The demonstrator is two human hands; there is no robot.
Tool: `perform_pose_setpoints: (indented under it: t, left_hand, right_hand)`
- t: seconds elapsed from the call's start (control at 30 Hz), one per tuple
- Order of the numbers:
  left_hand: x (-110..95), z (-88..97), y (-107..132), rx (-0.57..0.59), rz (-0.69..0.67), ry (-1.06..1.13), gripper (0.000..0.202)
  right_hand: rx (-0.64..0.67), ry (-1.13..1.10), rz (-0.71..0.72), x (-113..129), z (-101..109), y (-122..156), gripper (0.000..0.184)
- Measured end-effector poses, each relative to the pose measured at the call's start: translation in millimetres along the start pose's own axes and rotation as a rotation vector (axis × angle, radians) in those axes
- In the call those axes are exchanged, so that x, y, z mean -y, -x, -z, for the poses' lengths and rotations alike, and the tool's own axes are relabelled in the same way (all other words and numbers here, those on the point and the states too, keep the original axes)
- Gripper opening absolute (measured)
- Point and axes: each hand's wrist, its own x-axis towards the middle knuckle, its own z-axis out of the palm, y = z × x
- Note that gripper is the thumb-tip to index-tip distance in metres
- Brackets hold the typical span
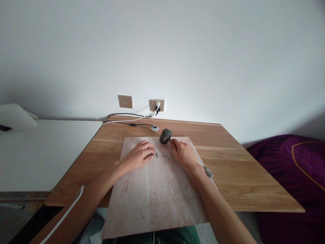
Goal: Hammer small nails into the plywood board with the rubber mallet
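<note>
My right hand (184, 153) is closed round the handle of a mallet with a dark, rounded head (166, 136). The pale end of the mallet's handle (208, 171) shows beyond my right forearm. At the far part of a thin wooden board (152, 196), my left hand (142, 154) has its fingers curled in, their tips at a small metal nail (156, 155). Several loose nails (165, 156) lie on the board between my two hands. What my left fingertips grip is partly hidden.
The board lies on a wooden table (241, 176) and overhangs its front edge. Behind stand a round cable outlet (154, 128), cables (132, 124) and a wall socket (156, 105). A white table (45, 152) adjoins at left; a purple cushion (286, 162) sits at right.
</note>
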Motion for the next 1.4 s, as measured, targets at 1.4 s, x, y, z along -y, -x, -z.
perform_pose_setpoints:
  t: [1.4]
  left_hand:
    - [38,-10.4,-16,-0.163,0.227,0.115,0.017]
  right_hand:
    - [0.003,0.006,0.007,1,1,1,0.035]
